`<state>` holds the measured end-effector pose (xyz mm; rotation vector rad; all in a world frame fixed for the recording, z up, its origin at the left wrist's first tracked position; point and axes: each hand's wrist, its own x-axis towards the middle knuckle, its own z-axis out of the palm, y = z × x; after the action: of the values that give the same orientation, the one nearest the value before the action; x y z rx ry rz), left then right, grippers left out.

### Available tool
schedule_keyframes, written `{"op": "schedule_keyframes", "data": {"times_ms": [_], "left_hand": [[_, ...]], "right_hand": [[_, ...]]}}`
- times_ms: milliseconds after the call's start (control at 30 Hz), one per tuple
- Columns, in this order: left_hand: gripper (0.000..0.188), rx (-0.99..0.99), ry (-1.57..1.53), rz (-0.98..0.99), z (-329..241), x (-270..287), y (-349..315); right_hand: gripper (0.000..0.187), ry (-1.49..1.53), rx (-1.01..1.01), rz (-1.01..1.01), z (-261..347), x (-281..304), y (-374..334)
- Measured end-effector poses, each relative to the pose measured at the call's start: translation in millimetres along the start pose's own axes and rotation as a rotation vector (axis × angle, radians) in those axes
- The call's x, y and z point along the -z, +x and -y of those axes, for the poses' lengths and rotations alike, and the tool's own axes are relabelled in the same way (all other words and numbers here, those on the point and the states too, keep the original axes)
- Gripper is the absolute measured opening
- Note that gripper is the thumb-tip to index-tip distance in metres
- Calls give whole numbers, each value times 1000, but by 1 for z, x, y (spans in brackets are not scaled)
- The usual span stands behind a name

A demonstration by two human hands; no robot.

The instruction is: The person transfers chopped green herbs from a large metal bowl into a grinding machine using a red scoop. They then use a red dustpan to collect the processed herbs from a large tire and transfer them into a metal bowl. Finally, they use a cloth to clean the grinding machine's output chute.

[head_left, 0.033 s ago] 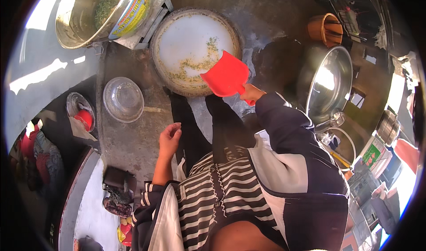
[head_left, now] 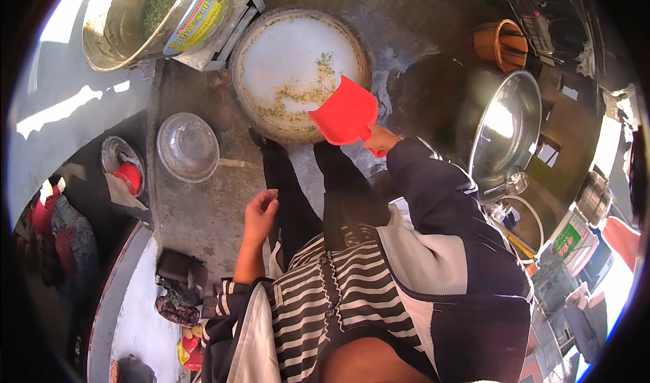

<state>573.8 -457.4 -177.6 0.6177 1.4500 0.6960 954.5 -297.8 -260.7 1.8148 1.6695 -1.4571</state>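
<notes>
My right hand (head_left: 381, 141) is closed around the short handle of a red plastic scoop (head_left: 347, 111). The scoop's wide blade points up and left, over the lower right rim of a large round pan (head_left: 291, 48). Inside that pan the bottom is whitish, with yellow-green bits scattered along its lower and right part. Nothing shows on the side of the blade I see. My left hand (head_left: 260, 210) hangs beside my left leg, empty, with its fingers loosely bent and the thumb apart. Nearest to it is a round metal lid or shallow basin (head_left: 188, 139) on the floor.
A large metal tub (head_left: 112, 53) with green matter inside stands at the upper left. To the right is a big shiny metal basin (head_left: 482, 127), with an orange-brown bucket (head_left: 484, 43) behind it. Another red scoop (head_left: 127, 177) lies in a small metal dish at the left.
</notes>
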Motion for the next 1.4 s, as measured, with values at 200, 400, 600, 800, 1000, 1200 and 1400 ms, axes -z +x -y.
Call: {"op": "schedule_keyframes", "data": {"times_ms": [200, 400, 600, 800, 1000, 1200, 1400], "left_hand": [[25, 130, 25, -98, 24, -30, -56], [28, 168, -72, -177, 51, -55, -88], [29, 131, -181, -271, 65, -77, -132], [28, 69, -361, -364, 103, -97, -176], [43, -73, -183, -525, 144, -102, -229], [46, -87, -493, -564, 270, -87, -272], [37, -101, -862, -502, 327, -26, -281]], "right_hand": [[39, 145, -243, -74, -9, -20, 40], [39, -75, -263, -166, -76, -8, 43], [74, -167, -292, -191, -120, 3, 13], [64, -413, -123, -333, -147, 20, -11], [51, -85, -178, -191, -90, -12, -60], [43, -112, -20, -40, -9, -113, -76], [45, -263, 138, 285, 73, -265, -118]]}}
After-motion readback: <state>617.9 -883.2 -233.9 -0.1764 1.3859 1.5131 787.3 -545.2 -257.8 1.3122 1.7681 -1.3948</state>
